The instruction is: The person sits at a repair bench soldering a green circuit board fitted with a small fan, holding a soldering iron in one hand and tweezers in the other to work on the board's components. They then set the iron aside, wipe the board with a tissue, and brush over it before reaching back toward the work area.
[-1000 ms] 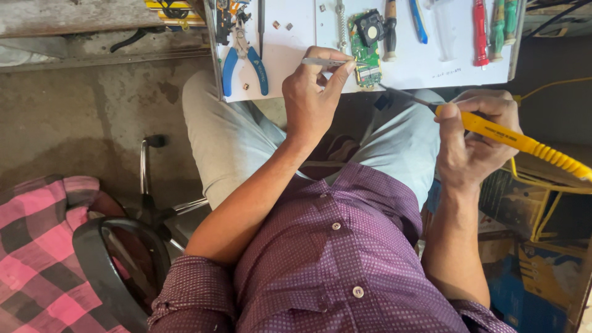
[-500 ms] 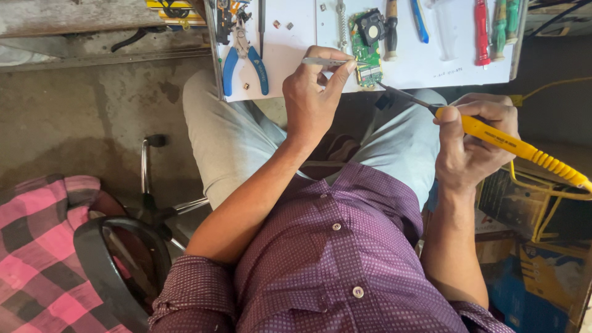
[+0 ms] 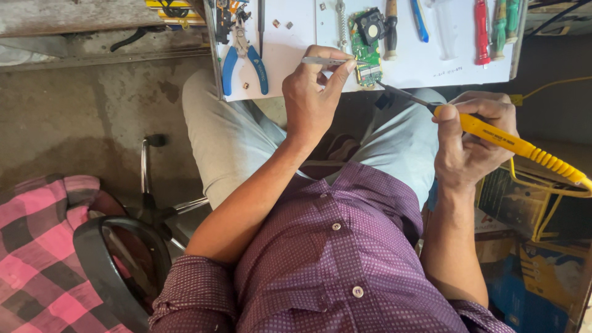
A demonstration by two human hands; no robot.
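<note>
My left hand [image 3: 314, 92] pinches a pair of metal tweezers [image 3: 325, 61] whose tips reach a small green circuit board [image 3: 366, 54] lying on the white work board [image 3: 290, 55]. In my right hand [image 3: 472, 139] is a yellow soldering iron [image 3: 518, 147]; its dark tip [image 3: 401, 94] points up-left and ends just below the circuit board's near edge. Its yellow cord runs off to the right. I sit with my knees under the board, in a purple dotted shirt.
On the white board lie blue-handled pliers [image 3: 243, 58], a red screwdriver [image 3: 481, 31], green-handled tools [image 3: 505, 21] and a blue tool [image 3: 420, 18]. A black stool [image 3: 117, 271] and a pink checked cloth [image 3: 37, 246] are at the lower left. Cardboard boxes [image 3: 530, 246] stand at the right.
The soldering iron's tip has crept slightly up-left toward the circuit board. My left hand keeps the tweezers in place.
</note>
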